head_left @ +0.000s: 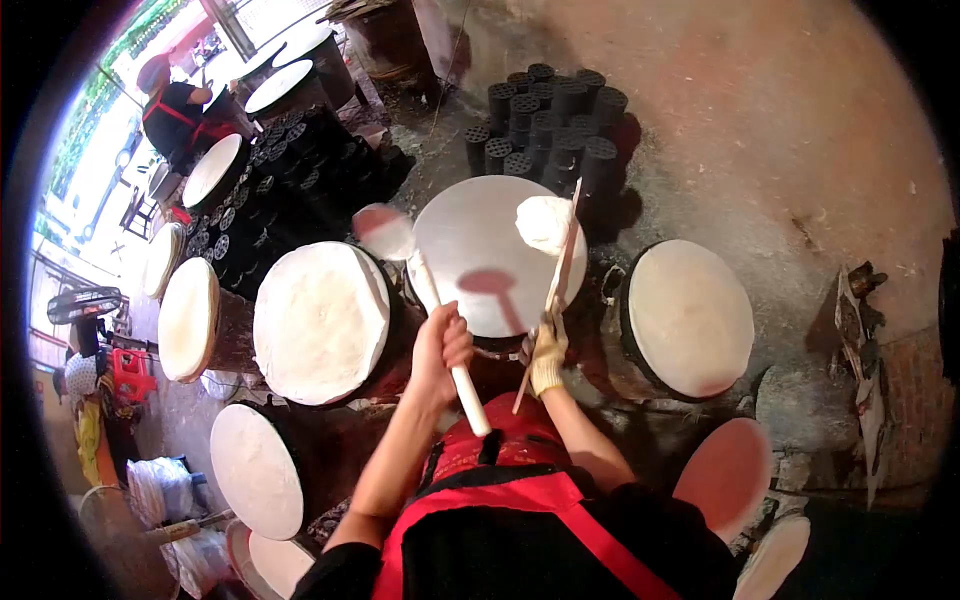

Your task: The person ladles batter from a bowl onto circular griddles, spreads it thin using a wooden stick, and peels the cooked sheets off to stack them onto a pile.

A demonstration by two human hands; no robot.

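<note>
My bare left hand [441,345] is closed around the thick pale handle of a round-headed paddle [428,285]. The paddle's head is over the left rim of a round grey griddle [470,225] and casts a shadow on it. My right hand [547,362], in a cream knitted glove, grips a long thin flat stick [566,255] that looks wooden. A lump of white dough [543,223] lies against the stick's left side, above the griddle's right part; whether it touches the griddle, I cannot tell.
Round griddles covered with pale sheets stand left [322,322] and right [692,318] of the grey one. Beyond it are stacked black coal briquettes [545,120], with more briquettes [310,165] at the left. Another person [175,115] works at the far left.
</note>
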